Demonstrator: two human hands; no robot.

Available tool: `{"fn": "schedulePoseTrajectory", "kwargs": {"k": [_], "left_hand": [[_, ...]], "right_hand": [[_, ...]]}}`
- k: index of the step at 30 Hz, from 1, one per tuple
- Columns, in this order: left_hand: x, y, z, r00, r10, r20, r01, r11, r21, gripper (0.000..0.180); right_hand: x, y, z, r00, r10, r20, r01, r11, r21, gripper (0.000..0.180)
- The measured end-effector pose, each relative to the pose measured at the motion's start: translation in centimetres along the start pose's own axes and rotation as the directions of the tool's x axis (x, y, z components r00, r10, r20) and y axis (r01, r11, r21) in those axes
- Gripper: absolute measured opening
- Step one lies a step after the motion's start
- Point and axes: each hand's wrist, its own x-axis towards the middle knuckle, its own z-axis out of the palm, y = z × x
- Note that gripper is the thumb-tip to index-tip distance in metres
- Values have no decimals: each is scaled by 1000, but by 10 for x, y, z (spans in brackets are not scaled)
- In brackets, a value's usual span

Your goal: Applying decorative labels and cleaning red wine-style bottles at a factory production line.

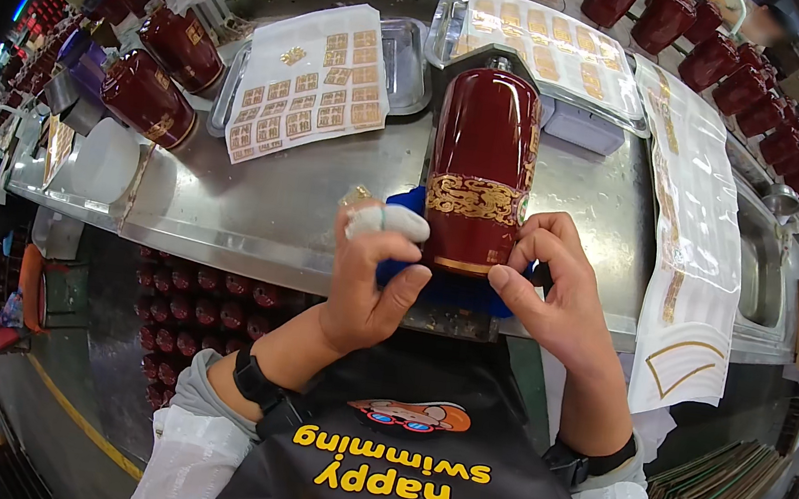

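Note:
A dark red bottle (484, 129) with a gold patterned band lies in front of me, its neck pointing away, on a blue support (399, 268). My right hand (556, 288) is at its lower right edge, thumb tip against the base and bent fingers along the side. My left hand (367, 281) is beside the lower left side, with thumb and forefinger apart. One of its fingers has a white covering (393, 219). A small gold piece (357, 196) shows at the top of that hand; whether it is stuck on or held is unclear.
A white sheet of gold stickers (310, 86) rests on a metal tray (405, 69). Another sticker sheet (548, 42) lies at the back; a long one (689, 237) hangs over the right edge. Red bottles (149, 97) lean at left. A sink (763, 262) is at right.

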Motion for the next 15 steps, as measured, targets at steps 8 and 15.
{"fn": "schedulePoseTrajectory", "kwargs": {"k": [8, 15], "left_hand": [[8, 5, -9, 932, 336, 139, -354, 924, 146, 24], [22, 2, -11, 851, 475, 224, -510, 849, 138, 31]], "right_hand": [[0, 7, -5, 997, -51, 60, 45, 993, 105, 20], [-2, 11, -11, 995, -64, 79, 55, 991, 119, 19]]}}
